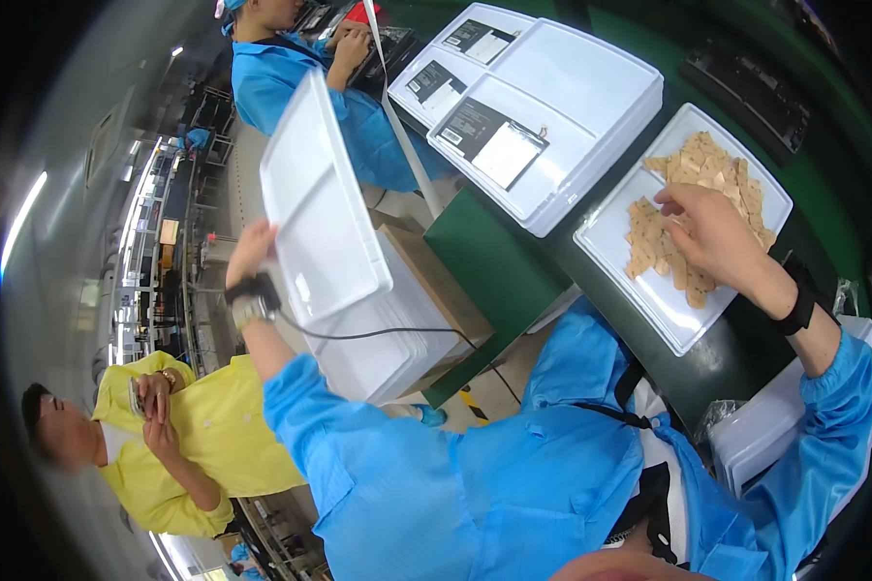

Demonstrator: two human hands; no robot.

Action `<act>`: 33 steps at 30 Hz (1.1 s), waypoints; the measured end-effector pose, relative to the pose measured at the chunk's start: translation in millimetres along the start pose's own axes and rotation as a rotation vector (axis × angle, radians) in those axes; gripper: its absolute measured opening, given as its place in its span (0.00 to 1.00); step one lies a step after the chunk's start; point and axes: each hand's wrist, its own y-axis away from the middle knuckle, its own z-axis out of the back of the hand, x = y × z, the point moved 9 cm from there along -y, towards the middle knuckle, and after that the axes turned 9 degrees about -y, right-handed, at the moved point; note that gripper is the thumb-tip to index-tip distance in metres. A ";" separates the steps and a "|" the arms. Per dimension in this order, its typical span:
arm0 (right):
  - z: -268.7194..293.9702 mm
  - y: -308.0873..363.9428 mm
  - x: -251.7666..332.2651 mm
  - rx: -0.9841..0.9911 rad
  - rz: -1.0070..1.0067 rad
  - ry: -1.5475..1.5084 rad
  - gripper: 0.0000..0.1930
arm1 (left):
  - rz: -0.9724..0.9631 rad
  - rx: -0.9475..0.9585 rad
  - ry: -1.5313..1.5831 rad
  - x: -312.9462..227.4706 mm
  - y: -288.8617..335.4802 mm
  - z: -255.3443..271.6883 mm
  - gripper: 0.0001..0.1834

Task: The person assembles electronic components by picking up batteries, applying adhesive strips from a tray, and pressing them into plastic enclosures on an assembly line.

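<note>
My left hand (252, 254) grips the edge of an empty white plastic tray (325, 208). The tray is tilted up above a stack of similar white trays (383, 339). A band with a dark cable circles my left wrist. On the right, my right hand (715, 237) hovers over or touches a heap of tan, flat cut pieces (707, 169); its fingers are bent, with thumb and index apart and nothing visible between them. The heap lies in a shallow white tray (683, 324) on the green bench. Whether the fingertips touch the pieces, I cannot tell.
White compartment trays (591, 82) hold several black-and-white flat battery-like packs (489, 140) on the green bench (499, 252). A dark slotted part (746, 92) lies at the far right. Beside the stack is a cardboard box (446, 290). A person in yellow (203, 445) stands left; another in blue works beyond.
</note>
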 end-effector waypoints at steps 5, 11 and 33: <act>0.5 15.2 14.0 -0.054 0.055 -0.102 0.13 | 0.434 -0.070 -0.212 130.3 100.3 -30.1 0.15; -3.3 27.0 24.8 -0.068 0.150 -0.123 0.13 | 0.580 -0.136 0.026 201.1 148.2 -120.7 0.12; -12.6 36.3 11.4 -0.033 0.163 -0.201 0.12 | 0.830 0.152 0.257 218.2 166.2 -167.6 0.39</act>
